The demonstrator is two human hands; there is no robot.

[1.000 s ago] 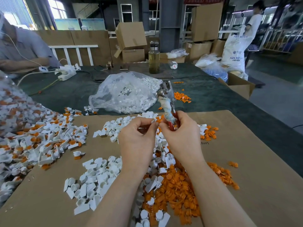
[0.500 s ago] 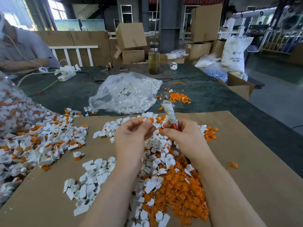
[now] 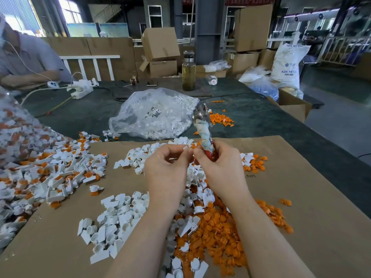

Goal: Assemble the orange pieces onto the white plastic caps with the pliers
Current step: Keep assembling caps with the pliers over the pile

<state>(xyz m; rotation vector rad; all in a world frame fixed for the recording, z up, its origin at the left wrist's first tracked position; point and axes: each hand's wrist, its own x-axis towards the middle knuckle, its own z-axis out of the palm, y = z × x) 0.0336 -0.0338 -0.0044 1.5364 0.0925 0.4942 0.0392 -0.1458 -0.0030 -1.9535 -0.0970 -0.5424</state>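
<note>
One pliers, caps and orange pieces beyond counting. Right hand grips the pliers upright; left hand pinches one white cap beside it.

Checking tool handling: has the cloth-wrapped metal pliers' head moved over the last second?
Yes. The cloth-wrapped metal pliers, held in the right hand, dipped slightly lower against the clear plastic bag of white caps.

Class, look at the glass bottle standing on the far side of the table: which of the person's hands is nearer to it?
Right. The right hand, gripping the pliers, sits almost directly below the glass bottle in the picture; the left hand is beside it, slightly further left.
</note>
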